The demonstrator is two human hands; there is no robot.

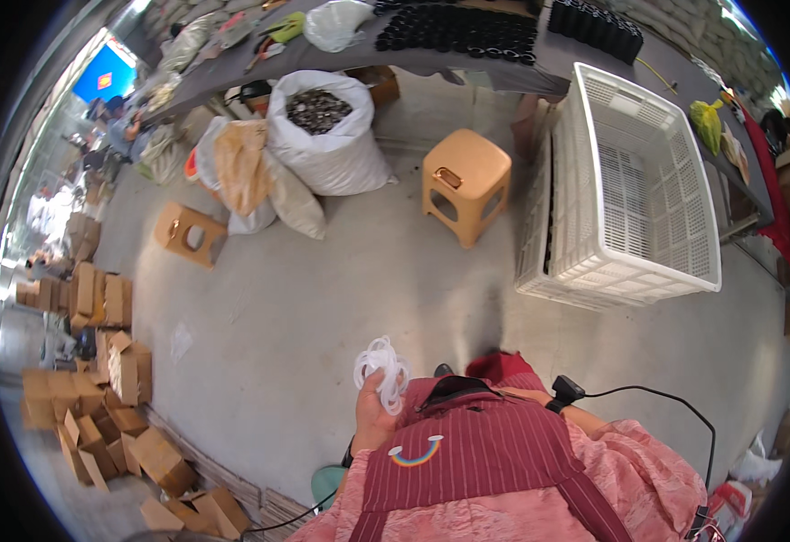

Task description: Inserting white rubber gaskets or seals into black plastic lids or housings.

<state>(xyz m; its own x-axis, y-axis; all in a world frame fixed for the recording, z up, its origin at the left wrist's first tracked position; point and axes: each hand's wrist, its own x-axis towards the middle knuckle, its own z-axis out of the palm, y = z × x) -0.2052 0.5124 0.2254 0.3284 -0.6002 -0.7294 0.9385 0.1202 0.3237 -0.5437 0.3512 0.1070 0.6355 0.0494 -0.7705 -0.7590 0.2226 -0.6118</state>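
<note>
My left hand [373, 417] is closed around a bunch of thin white rings [384, 369], held out in front of the striped dark red apron [476, 434]. The rings look like smooth, pale loops bundled together; their exact kind is unclear. My right hand [523, 394] is at the apron's upper edge, beside a dark opening in the cloth. Apron fabric hides its fingers, so I cannot see what they hold. A dark band and a small black device [567, 388] with a cable sit at my right wrist.
Ahead stands a tan plastic stool [469, 172]; another stool [189, 233] is at the left. Large white crates [585, 226] stand right. A white sack [345, 149] full of small dark pieces sits before the grey table [223, 79], which carries black parts. Cardboard boxes [160, 459] pile up lower left.
</note>
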